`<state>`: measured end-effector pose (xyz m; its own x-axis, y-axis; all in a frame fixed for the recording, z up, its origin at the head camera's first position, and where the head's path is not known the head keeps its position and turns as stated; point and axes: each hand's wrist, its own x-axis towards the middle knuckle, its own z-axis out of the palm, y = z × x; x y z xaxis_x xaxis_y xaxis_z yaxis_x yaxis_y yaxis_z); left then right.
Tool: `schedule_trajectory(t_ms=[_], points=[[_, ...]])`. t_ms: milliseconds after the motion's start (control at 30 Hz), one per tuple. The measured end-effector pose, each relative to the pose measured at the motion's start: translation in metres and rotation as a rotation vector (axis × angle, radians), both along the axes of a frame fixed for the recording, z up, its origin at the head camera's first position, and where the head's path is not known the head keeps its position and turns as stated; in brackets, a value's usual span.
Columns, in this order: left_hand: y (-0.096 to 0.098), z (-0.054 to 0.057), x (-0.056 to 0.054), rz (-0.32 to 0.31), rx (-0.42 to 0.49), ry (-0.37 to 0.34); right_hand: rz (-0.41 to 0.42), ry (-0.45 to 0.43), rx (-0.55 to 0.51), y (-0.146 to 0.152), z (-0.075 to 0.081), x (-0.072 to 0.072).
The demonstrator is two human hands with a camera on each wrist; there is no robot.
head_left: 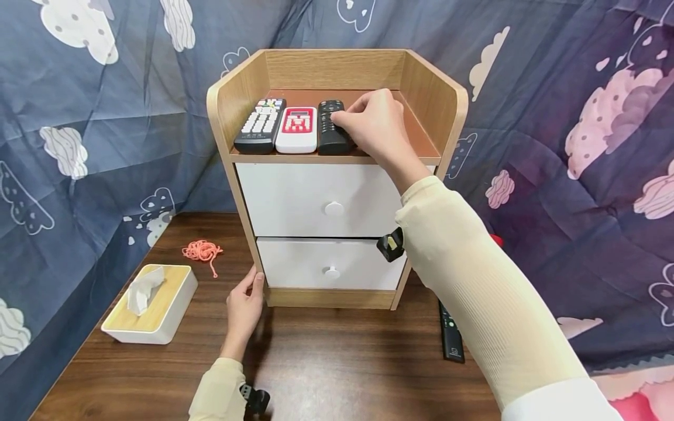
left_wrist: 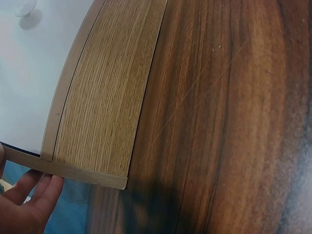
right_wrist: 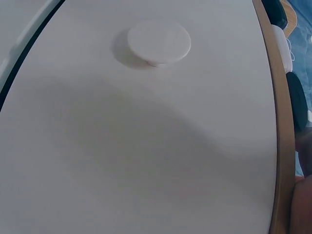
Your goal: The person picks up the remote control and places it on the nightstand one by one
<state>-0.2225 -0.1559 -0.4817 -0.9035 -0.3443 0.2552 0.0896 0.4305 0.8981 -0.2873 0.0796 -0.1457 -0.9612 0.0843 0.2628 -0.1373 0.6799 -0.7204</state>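
Note:
A small wooden cabinet (head_left: 337, 297) with two white drawers stands on the table. On its top shelf, my right hand (head_left: 381, 126) is bent over a black remote control (head_left: 333, 144), thumb on its buttons by the right edge and fingers close beside that edge. Directly left of it lie a white remote with a red face (head_left: 297, 140) and a dark remote with white buttons (head_left: 255, 143). Low on the cabinet's left side, my left hand (head_left: 244, 307) touches the side panel with extended fingers (left_wrist: 51, 187). The right wrist view shows mostly a white drawer front (right_wrist: 146, 146) and its round knob (right_wrist: 160, 41).
Left on the dark wooden table (head_left: 326, 362) are a tissue box (head_left: 176, 301) and a bundle of orange string (head_left: 202, 250). Another black remote (head_left: 451, 339) lies right of the cabinet, partly behind my right sleeve (head_left: 474, 280). A patterned curtain (head_left: 131, 117) surrounds the table.

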Motion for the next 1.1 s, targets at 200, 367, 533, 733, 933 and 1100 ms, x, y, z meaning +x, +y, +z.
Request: schedule_trajectory(t_ms=[200, 367, 533, 733, 933, 1100], points=[[0.002, 0.000, -0.001, -0.002, 0.006, 0.004, 0.010, 0.006, -0.029, 0.004, -0.002, 0.000], [0.002, -0.001, -0.001, -0.011, 0.006, -0.007, 0.052, -0.009, -0.112, 0.010, -0.001, 0.004], [0.003, -0.001, 0.000, -0.017, 0.015, -0.004, 0.131, 0.089, -0.185, 0.023, -0.004, 0.020], [0.003, -0.001, 0.000, -0.018, 0.018, -0.003, 0.199, 0.345, -0.295, 0.057, -0.022, 0.053], [0.004, -0.001, 0.000, -0.005, 0.014, 0.001, 0.097, 0.527, -0.274, 0.100, -0.060, 0.092], [0.004, -0.001, 0.002, 0.018, 0.016, 0.005, 0.015, 0.414, -0.224, 0.142, -0.128, 0.096]])
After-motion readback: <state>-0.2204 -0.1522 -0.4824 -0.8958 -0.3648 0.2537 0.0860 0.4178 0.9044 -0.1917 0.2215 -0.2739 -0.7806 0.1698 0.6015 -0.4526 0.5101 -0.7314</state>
